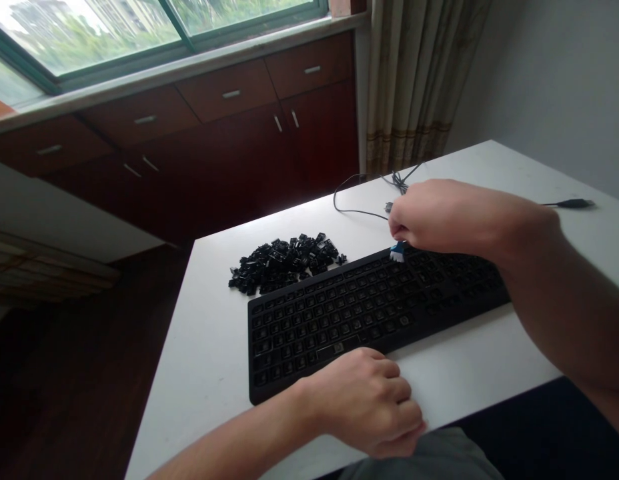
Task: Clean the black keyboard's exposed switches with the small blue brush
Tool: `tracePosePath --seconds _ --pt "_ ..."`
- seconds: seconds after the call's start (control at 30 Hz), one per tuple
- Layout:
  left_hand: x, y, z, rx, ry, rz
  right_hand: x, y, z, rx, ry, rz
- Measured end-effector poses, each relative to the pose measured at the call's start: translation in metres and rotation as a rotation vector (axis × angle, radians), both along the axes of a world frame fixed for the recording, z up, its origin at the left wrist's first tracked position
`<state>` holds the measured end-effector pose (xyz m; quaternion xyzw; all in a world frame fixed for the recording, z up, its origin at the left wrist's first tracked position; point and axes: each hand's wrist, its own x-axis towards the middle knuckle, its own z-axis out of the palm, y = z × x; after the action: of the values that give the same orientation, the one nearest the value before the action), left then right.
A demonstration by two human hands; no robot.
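A black keyboard [339, 310] with its keycaps off lies at a slant on the white table, its rows of bare key sockets showing. Over its far edge, my right hand [429, 213] is closed on a small brush [397, 252] with a blue head and white bristles. The bristles point down at the top row; the hand hides the handle. My left hand [369, 403] is curled into a fist at the keyboard's near side, by the table's front edge. Nothing shows in that fist, though its palm is turned away. Loose black keycaps [284, 260] form a pile behind the keyboard's left half.
A thin black cable [359, 211] loops behind the keyboard, partly bundled, and a dark plug end [574, 204] lies to the right. The white table [194, 373] ends at the left above a dark floor. Beyond stand brown cabinets [214, 160] under a window, beside a curtain [414, 73].
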<state>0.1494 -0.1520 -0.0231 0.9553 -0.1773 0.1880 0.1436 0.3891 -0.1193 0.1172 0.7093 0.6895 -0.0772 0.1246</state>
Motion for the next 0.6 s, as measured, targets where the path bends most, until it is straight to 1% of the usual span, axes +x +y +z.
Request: tracePosePath --seconds 0.1,0.23,0.4,0.6 --pt "0.000 0.000 0.000 0.003 0.006 0.005 -0.003 0.001 -0.001 -0.010 0.015 0.111" --pt "0.000 -0.001 0.000 0.002 0.007 0.008 -0.005 0.001 -0.003 0.033 0.029 0.197" --pt "0.000 -0.001 -0.001 0.002 0.005 0.013 -0.011 0.000 -0.002 0.058 0.025 0.250" --pt "0.001 0.000 0.001 0.000 0.013 0.010 -0.019 -0.002 0.002 0.054 -0.008 0.280"
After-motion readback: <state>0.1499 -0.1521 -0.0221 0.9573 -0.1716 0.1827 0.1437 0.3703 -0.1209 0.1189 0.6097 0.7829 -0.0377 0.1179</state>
